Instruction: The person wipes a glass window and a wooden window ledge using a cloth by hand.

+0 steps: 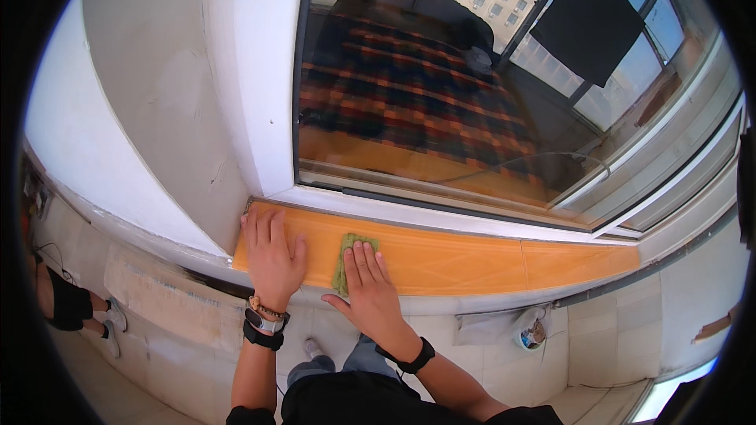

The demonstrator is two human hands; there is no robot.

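A folded green cloth [341,268] lies on an orange windowsill [460,260]. Pressed flat over the cloth is my right hand [367,289], its fingers together and its thumb out to the left. My left hand [273,254] rests palm down on the sill's left end, near the wall corner, with no object visible in it; the surface under the palm is hidden. Behind the sill stands a sliding window with a white frame [378,200]. Its glass pane [413,100] shows reflections and a plaid cover.
The white wall [159,71] bounds the sill on the left. A small bin with a bag [531,333] stands on the tiled floor below right. At far left another person's legs [97,307] are visible near a long pale board or box [177,295].
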